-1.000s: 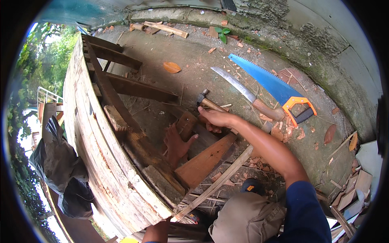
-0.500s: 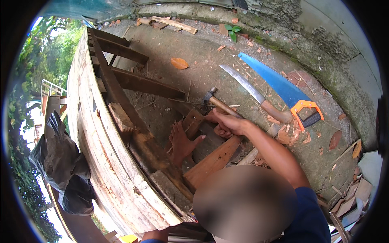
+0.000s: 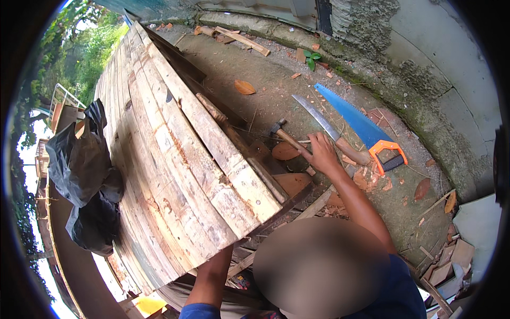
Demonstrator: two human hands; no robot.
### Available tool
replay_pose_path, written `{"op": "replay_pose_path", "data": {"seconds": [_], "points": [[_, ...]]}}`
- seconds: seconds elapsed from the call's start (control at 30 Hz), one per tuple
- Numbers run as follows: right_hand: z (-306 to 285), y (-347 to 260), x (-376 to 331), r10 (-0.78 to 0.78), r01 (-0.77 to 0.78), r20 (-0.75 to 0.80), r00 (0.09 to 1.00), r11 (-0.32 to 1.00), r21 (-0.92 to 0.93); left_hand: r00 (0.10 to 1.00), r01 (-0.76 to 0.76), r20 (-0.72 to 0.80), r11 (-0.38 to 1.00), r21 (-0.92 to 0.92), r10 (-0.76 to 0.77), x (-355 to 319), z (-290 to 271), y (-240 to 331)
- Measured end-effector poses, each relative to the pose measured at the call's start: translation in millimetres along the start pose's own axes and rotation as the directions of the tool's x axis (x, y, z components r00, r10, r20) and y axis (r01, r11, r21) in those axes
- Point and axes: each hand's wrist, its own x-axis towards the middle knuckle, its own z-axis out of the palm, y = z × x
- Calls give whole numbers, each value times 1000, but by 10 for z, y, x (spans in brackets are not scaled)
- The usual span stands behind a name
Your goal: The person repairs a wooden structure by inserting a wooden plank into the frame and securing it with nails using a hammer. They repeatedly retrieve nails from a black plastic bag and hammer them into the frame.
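Observation:
My right hand (image 3: 322, 153) is at the handle of a hammer (image 3: 287, 138) lying on the ground, its fingers apart and the thumb by the handle. A firm grip does not show. My left forearm (image 3: 212, 274) goes under the near end of a plank-topped wooden structure (image 3: 175, 175), which hides the left hand. Beneath the structure's edge a reddish-brown board (image 3: 293, 183) shows in part. Beyond my right hand lie a curved-blade machete (image 3: 319, 117) with a wooden handle and a blue handsaw (image 3: 353, 117) with an orange and black grip.
A black plastic bag (image 3: 79, 165) rests against the structure's left side. Wood chips (image 3: 361, 181) and dry leaves (image 3: 245, 87) litter the ground. A rough wall (image 3: 425, 69) runs along the far right, and scrap pieces (image 3: 446, 266) are piled at the lower right.
The plank-topped structure has tipped toward the right and now covers its underside beams. My left hand has gone out of sight beneath it. My right hand has left the board for the hammer handle.

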Motion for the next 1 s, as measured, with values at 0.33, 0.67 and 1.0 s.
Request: {"op": "replay_pose_path", "data": {"seconds": [0.33, 0.67, 1.0], "points": [[-286, -224, -237, 230, -201, 183, 956, 966, -162, 1000, -2, -17, 999, -46, 1, -333, -184, -222], [-662, -621, -1090, 432, -378, -53, 900, 835, 399, 999, -28, 26, 994, -103, 31, -732, -532, -332], [-2180, -2044, -895, 331, -43, -295, 896, 727, 685, 816, -473, 132, 783, -404, 562, -1740, -1822, 694]]}}
